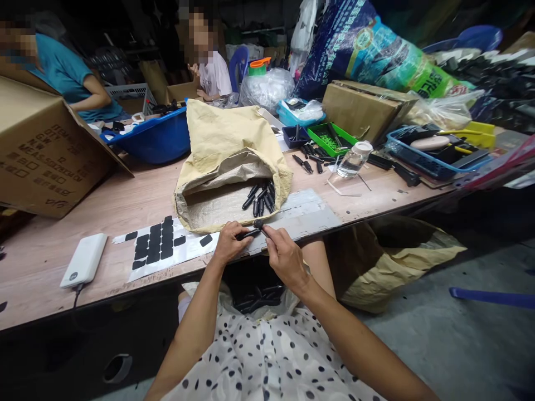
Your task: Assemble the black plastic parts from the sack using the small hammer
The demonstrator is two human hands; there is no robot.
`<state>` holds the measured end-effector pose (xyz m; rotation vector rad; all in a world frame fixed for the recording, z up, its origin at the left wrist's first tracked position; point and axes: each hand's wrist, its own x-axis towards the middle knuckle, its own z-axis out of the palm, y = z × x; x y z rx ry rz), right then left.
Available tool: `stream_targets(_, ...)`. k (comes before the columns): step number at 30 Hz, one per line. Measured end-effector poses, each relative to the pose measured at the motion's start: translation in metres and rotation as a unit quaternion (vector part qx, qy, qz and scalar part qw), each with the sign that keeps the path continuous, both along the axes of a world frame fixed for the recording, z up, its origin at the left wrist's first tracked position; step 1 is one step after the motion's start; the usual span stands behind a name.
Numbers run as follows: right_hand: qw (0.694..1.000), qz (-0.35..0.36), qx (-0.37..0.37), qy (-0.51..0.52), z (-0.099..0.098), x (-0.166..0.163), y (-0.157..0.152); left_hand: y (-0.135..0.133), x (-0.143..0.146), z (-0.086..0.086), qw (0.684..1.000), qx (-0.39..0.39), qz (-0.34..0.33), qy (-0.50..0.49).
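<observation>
My left hand is closed on a slim black pen-shaped part at the table's front edge. Close beside it, my right hand pinches a small black piece with a rounded end; whether the two pieces touch, I cannot tell. Just beyond my hands lies an open tan woven sack, its mouth facing me, with several similar black parts inside. Under my hands is a grey board. More black parts fill a dark container or bag on my lap.
White sheets with black stickers and a white power bank lie left. A clear jar, green tray and blue basket stand right. A blue basin and cardboard box stand left; two people sit beyond.
</observation>
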<state>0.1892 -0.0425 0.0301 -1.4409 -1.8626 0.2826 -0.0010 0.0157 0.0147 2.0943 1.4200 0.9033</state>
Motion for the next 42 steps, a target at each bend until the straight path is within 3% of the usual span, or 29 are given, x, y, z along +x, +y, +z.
stream_targets(4,1.0,0.006,-0.019,-0.01,0.0,0.004,0.001,-0.001,0.002,0.001,1.0,-0.002,0.007,0.013)
stream_targets(6,1.0,-0.025,-0.012,-0.003,0.003,0.012,0.007,-0.002,0.004,0.003,1.0,0.001,0.015,0.025)
stream_targets(10,0.987,-0.155,-0.019,-0.026,0.013,0.043,0.039,-0.004,0.007,0.003,0.999,0.013,0.017,0.047)
stream_targets(14,0.952,-0.271,-0.103,-0.097,0.018,0.077,0.086,-0.003,0.006,0.001,0.998,0.015,0.001,0.066)
stream_targets(18,0.925,-0.294,-0.184,-0.155,0.014,0.087,0.116,0.0,0.002,0.003,0.997,0.015,-0.007,0.075)
stream_targets(21,0.926,-0.29,-0.168,-0.173,0.009,0.081,0.119,-0.002,0.001,0.009,0.997,0.03,-0.015,0.076)
stream_targets(26,0.929,-0.289,-0.136,-0.189,0.002,0.074,0.115,-0.042,0.011,0.013,0.991,0.089,-0.051,0.09)
stream_targets(29,0.928,-0.291,-0.127,-0.195,0.0,0.075,0.115,-0.077,0.023,0.009,0.985,0.087,-0.093,0.12)
stream_targets(31,0.927,-0.292,-0.126,-0.2,-0.001,0.075,0.116,-0.086,0.029,0.009,0.985,0.08,-0.087,0.124)
stream_targets(34,0.927,-0.291,-0.123,-0.203,-0.002,0.075,0.116,-0.062,0.033,0.013,0.993,0.07,-0.004,0.091)
stream_targets(39,0.929,-0.288,-0.12,-0.199,-0.001,0.073,0.115,0.039,0.025,0.017,0.98,0.062,0.184,0.031)
stream_targets(42,0.929,-0.286,-0.127,-0.198,0.002,0.071,0.115,0.084,0.02,0.008,0.975,0.025,0.215,0.051)
